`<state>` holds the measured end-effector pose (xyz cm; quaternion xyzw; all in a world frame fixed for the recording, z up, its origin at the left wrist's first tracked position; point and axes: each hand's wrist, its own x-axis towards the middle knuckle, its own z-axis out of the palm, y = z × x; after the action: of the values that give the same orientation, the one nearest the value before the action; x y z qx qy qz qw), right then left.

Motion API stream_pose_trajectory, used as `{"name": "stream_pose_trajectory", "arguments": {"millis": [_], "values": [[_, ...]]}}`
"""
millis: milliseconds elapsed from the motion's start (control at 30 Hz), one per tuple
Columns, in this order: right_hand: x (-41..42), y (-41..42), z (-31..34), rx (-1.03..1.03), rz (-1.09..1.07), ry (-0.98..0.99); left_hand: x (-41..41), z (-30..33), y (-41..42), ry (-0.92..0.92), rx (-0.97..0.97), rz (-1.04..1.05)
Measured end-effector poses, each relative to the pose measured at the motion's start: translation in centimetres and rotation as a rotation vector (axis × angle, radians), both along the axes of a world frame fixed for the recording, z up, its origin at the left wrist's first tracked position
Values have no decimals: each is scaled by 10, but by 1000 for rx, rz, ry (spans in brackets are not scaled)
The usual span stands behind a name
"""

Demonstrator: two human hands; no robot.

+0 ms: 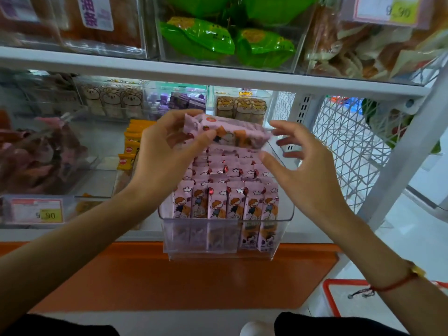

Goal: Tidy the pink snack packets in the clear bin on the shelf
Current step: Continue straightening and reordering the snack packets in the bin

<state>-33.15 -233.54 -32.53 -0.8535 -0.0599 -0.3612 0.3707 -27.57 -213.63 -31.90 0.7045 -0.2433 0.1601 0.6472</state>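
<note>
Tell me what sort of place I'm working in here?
Most likely a snack shop aisle: clear bins of packaged snacks on white shelving, price tags reading 9.90, and a red shopping basket on the floor.

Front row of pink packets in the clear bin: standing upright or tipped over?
Upright. The front row of pink packets stands side by side, tops above the clear bin front wall, none leaning.

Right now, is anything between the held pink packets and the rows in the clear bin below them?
Nothing visible. The left hand grips the bunch of pink packets directly above the standing rows in the clear bin. The right hand hovers open beside the bunch, off to the side of the drop path.
</note>
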Motion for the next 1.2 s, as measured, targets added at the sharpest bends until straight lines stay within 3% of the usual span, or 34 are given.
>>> {"name": "stream_pose_trajectory", "arguments": {"millis": [67,200,400,533,733,967,1100,1200], "values": [[1,-11,-9,-30,-72,27,17,3,2,14,-15,106],[1,-25,-28,86,-73,251,57,5,-17,-32,167,216],[-2,-30,-34,69,-48,260,116,-5,-60,-123,440,271],[-1,-32,-36,52,-39,260,140,-7,-72,-241,704,207],[3,-33,-35,61,-27,279,163,12,-83,-215,990,-14],[1,-32,-35,-11,-23,294,158,-10,-105,-239,915,123],[-1,-31,-34,-62,-34,294,159,-22,-106,-265,1115,63],[0,-32,-35,-66,-36,304,165,-20,-101,-182,1250,-12]]}}
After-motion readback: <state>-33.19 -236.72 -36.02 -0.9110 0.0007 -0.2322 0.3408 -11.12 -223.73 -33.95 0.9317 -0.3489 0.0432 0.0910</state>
